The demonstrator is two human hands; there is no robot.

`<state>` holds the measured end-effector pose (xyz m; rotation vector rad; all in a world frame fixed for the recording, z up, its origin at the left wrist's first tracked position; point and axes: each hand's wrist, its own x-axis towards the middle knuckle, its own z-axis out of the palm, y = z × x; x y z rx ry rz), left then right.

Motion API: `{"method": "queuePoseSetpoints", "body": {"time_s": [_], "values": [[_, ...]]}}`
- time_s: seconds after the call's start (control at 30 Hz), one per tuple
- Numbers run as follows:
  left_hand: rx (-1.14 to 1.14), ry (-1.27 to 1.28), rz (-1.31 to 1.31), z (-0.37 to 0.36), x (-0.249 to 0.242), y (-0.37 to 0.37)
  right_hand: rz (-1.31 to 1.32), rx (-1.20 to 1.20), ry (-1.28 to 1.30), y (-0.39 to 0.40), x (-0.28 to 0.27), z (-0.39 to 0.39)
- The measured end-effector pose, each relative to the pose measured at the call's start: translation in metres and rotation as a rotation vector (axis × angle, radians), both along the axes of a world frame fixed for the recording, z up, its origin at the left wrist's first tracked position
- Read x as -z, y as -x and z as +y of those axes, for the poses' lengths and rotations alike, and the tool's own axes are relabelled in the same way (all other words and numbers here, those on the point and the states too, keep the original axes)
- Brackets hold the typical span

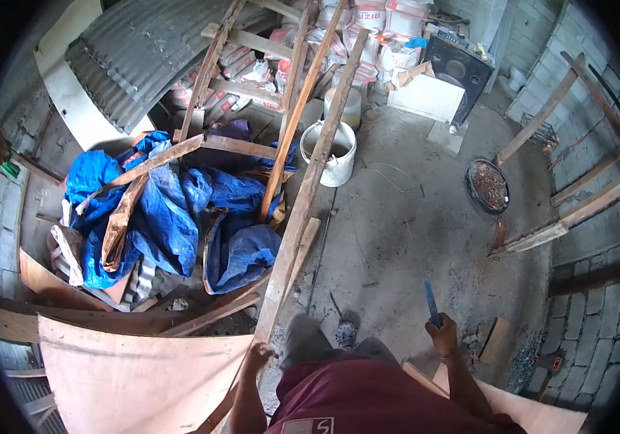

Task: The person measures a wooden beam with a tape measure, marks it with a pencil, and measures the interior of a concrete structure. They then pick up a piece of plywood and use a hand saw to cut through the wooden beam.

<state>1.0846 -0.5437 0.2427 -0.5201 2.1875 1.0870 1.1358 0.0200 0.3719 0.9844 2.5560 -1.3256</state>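
Note:
My left hand [255,356] is closed at the near end of a long wooden plank [308,189], which slants up and away past a white bucket. In my right hand [441,338] is a blue flat bar-like tool [431,300], held upright in closed fingers; its exact kind does not show. Beside my left hand lies a pale plywood sheet [136,376]. More plywood [530,405] lies below my right forearm, near a short piece of wood [494,340] on the floor.
Crumpled blue tarps [165,210] and loose boards lie to the left. A wooden ladder [252,94] leans before stacked sacks [368,18]. A white bucket [337,163], a black speaker [458,69] and a round black basin [487,186] stand ahead. Wooden supports [541,116] lean along the block wall.

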Motion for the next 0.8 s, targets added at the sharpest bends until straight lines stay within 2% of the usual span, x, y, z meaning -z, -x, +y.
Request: {"method": "queuePoseSetpoints", "body": {"time_s": [0.03, 0.1, 0.17, 0.23, 0.3, 0.33, 0.37, 0.43, 0.47, 0.5, 0.57, 0.6, 0.67, 0.73, 0.77, 0.8], "values": [[-0.041, 0.022, -0.058, 0.014, -0.012, 0.021, 0.013, 0.019, 0.026, 0.01, -0.004, 0.007], [0.113, 0.199, 0.075, 0.01, 0.021, 0.055, 0.048, 0.007, 0.088, 0.037, -0.016, 0.017], [0.066, 0.207, 0.074, 0.015, 0.039, 0.085, 0.077, 0.001, 0.157, 0.069, -0.027, 0.025], [0.017, 0.211, 0.078, 0.025, 0.057, 0.112, 0.126, -0.103, 0.155, 0.112, -0.039, 0.033], [0.038, 0.309, 0.04, 0.041, 0.072, 0.137, 0.124, -0.172, 0.169, 0.161, -0.054, 0.039], [-0.088, 0.251, -0.145, 0.054, 0.08, 0.151, 0.127, -0.231, 0.179, 0.188, -0.059, 0.041], [-0.057, 0.224, -0.132, 0.083, 0.046, 0.17, 0.12, -0.245, 0.177, 0.215, -0.061, 0.041], [-0.006, 0.164, -0.118, 0.087, 0.132, 0.186, 0.126, -0.324, 0.085, 0.276, -0.062, 0.041], [0.059, 0.285, 0.129, 0.1, 0.165, 0.186, 0.117, -0.35, 0.073, 0.314, -0.061, 0.043], [0.03, 0.27, 0.098, 0.119, 0.159, 0.2, 0.109, -0.401, 0.013, 0.344, -0.062, 0.045], [-0.182, 0.085, -0.141, 0.157, 0.119, 0.244, 0.063, -0.493, -0.046, 0.378, -0.068, 0.048], [-0.214, 0.076, -0.138, 0.169, 0.122, 0.264, 0.117, -0.546, -0.045, 0.399, -0.069, 0.05], [-0.212, -0.005, 0.047, 0.184, 0.125, 0.281, 0.144, -0.61, -0.032, 0.43, -0.07, 0.052], [-0.272, -0.047, 0.085, 0.187, 0.129, 0.288, 0.129, -0.458, 0.1, 0.461, -0.069, 0.054], [-0.318, -0.089, 0.145, 0.19, 0.13, 0.296, 0.115, -0.483, 0.104, 0.478, -0.072, 0.051], [-0.308, -0.032, 0.163, 0.193, 0.104, 0.305, 0.153, -0.541, 0.102, 0.496, -0.078, 0.047]]}}
